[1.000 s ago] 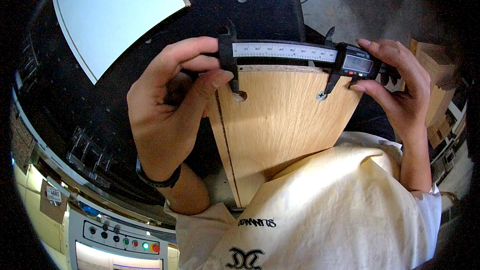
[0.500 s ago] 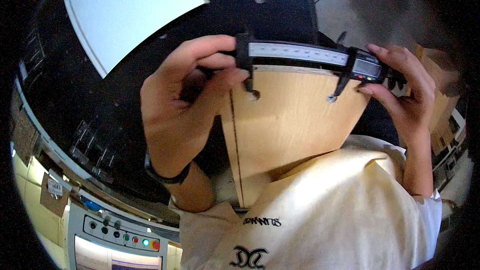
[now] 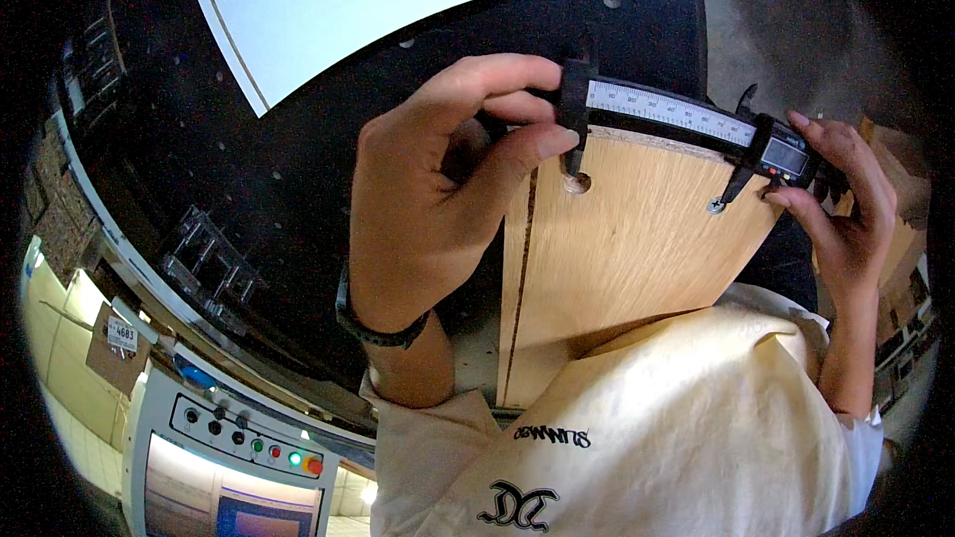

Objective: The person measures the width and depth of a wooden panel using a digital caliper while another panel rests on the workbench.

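A black digital caliper (image 3: 668, 111) lies across the far edge of a light wooden board (image 3: 637, 229), its jaws spread wide. My left hand (image 3: 438, 179) pinches the caliper's fixed jaw end between thumb and fingers. On the other end, my right hand (image 3: 851, 184) grips the slider beside the small grey display. One jaw tip sits at a round hole (image 3: 577, 183) in the board; the other touches or nearly touches a metal screw fitting (image 3: 715, 206). The board leans against my cream shirt, with a dark groove along its left side.
Behind the board stretches a black work surface (image 3: 298, 199) with a white panel (image 3: 348, 10) on it. At lower left stands a grey control panel (image 3: 239, 438) with knobs, lit buttons and a screen. Cardboard (image 3: 880, 164) shows at the right.
In the picture, my hands, the caliper and the board have shifted right, as has the background. The caliper still spans from the hole to the screw fitting, and both hands keep their hold.
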